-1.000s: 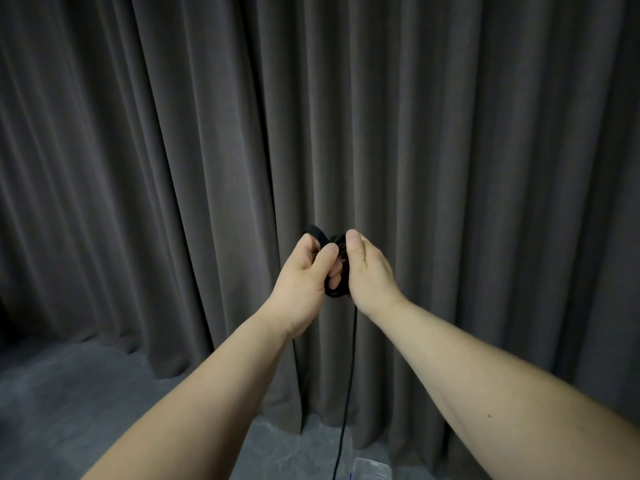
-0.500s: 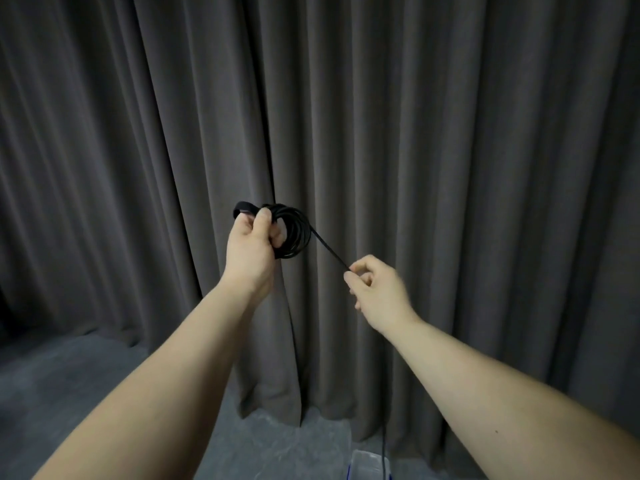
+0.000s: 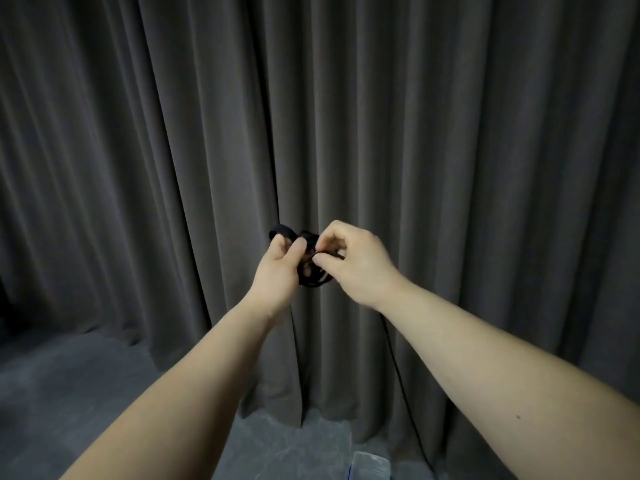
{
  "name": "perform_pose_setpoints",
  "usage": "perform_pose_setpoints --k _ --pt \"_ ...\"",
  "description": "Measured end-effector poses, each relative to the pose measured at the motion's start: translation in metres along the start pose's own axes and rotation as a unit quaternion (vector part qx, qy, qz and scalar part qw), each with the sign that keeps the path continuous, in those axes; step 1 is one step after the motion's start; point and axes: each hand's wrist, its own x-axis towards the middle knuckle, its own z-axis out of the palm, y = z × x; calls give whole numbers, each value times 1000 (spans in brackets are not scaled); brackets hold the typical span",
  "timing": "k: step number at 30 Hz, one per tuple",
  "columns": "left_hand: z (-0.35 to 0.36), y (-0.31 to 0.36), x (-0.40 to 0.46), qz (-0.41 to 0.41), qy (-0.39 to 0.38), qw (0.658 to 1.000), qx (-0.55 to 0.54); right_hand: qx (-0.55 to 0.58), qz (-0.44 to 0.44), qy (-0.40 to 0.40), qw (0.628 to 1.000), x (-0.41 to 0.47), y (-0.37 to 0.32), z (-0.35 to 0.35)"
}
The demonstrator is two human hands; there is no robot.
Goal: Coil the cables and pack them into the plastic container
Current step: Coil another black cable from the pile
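One black cable (image 3: pixel 313 271), one plastic container (image 3: pixel 370 465), two hands. Both arms are reaching forward at chest height in front of the grey curtain (image 3: pixel 450 133). Left hand (image 3: pixel 277 271) is gripping the coiled bundle, fingers curled round the loops. Right hand (image 3: pixel 356 261) is pinching a strand right against the coil. Loose cable tail is hanging under the right wrist toward the floor (image 3: pixel 69 393). Container is sitting at the bottom edge, mostly cut off.
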Motion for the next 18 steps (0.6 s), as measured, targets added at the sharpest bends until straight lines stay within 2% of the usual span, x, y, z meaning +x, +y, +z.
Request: perform_pose_setpoints --k 2,7,13,18 --pt "2 -2 -2 -5 -12 1000 -7 31 34 38 998 2 3 0" --pt "3 -4 -4 -9 -64 997 -35 113 76 73 988 4 8 -1" --pt "0 -4 -2 27 -132 991 15 181 113 93 973 7 18 -5" --pt "2 -6 2 33 -96 995 1 198 129 95 967 10 25 -9"
